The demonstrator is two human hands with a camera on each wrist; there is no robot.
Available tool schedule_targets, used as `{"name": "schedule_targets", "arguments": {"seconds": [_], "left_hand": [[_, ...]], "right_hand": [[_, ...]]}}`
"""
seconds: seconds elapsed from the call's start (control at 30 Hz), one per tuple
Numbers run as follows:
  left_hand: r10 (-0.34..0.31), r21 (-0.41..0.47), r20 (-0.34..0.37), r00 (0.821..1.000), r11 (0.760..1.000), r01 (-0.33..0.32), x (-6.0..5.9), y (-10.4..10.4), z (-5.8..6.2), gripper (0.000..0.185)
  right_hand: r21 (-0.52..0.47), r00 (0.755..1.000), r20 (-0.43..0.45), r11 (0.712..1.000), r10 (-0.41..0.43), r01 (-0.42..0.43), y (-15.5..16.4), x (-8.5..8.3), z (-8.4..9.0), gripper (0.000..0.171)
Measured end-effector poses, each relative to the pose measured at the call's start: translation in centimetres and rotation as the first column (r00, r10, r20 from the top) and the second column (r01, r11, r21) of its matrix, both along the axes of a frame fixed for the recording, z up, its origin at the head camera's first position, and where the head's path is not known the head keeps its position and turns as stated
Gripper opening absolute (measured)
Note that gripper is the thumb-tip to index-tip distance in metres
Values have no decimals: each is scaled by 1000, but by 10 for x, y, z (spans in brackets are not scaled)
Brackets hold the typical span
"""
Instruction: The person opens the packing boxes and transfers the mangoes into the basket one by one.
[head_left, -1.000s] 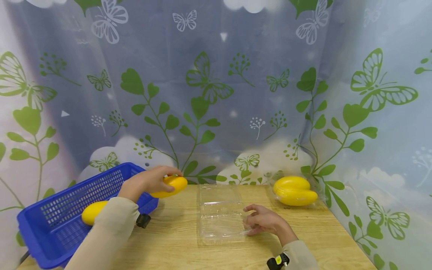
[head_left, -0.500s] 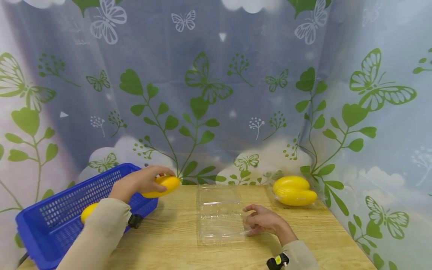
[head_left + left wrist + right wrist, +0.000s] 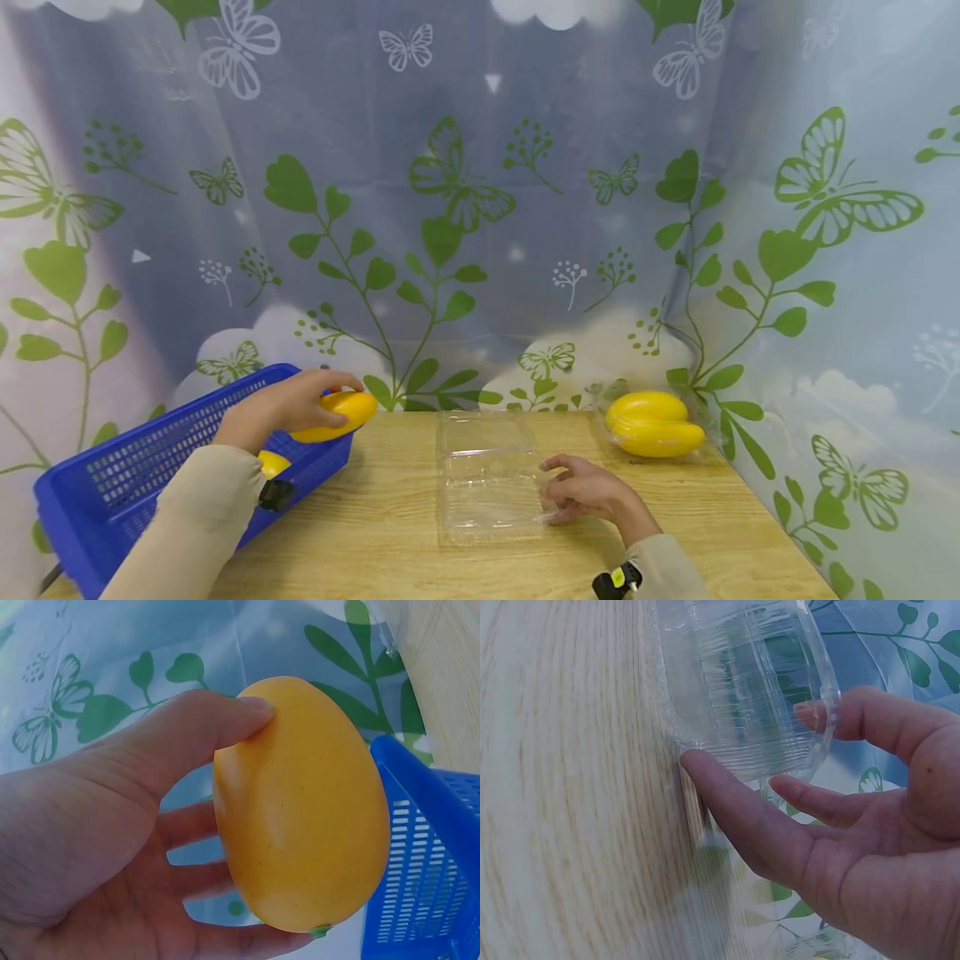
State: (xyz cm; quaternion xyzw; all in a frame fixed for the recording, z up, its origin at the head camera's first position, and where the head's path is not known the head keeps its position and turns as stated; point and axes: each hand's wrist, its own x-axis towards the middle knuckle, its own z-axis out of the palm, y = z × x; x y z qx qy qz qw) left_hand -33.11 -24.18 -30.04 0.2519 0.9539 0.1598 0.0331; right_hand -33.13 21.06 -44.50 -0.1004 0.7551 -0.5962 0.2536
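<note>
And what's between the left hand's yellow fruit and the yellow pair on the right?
The head view shows the clear plastic container, with bare table on either side.

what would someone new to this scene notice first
Probably the smooth yellow mango-like fruit in the person's left hand, at the right end of the blue perforated plastic basket. Next come two bright yellow fruits in clear plastic packaging, at the back right of the pale wooden table.

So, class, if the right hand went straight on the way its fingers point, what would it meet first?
The clear plastic container, most likely: the right hand has its fingertips right at the container's edge, though exact depth is hard to judge through see-through plastic.
</note>
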Motion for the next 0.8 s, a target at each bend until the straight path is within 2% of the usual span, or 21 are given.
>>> {"name": "schedule_targets", "arguments": {"seconds": [0.17, 0.6, 0.8], "left_hand": [[-16, -7, -5, 1000, 1000, 16, 1, -8, 0, 46], [19, -38, -19, 1000, 999, -20, 2, -29, 3, 46], [-2, -51, -44, 999, 999, 0, 2, -39, 5, 48]], "right_hand": [[-2, 1000, 7, 1000, 7, -7, 0, -1, -1, 66], [1, 1000, -3, 1000, 2, -2, 0, -2, -1, 67], [-7, 1000, 0, 1000, 12, -12, 0, -2, -1, 68]]}}
